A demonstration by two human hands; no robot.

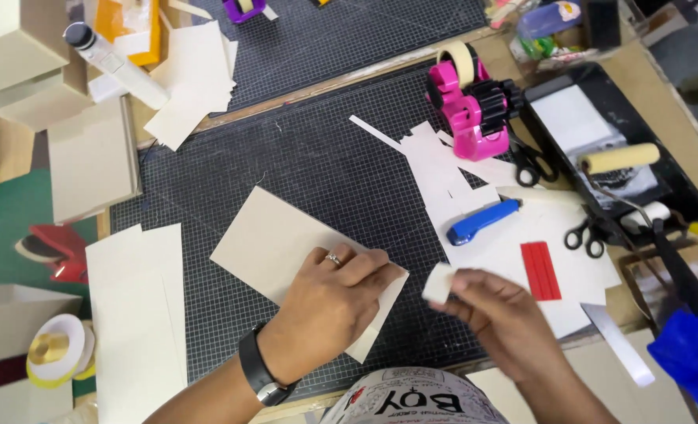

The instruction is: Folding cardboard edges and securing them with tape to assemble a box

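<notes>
Left hand (329,302) flat, palm down, pinning the beige card (286,247) on the gridded cutting mat (302,149). Right hand (498,314) just beside, fingers pinched round a small white block (437,283).

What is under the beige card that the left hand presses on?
The beige card lies flat on a dark gridded cutting mat, which shows all around it. The left hand covers its near corner. Whatever lies between card and mat is hidden.
</notes>
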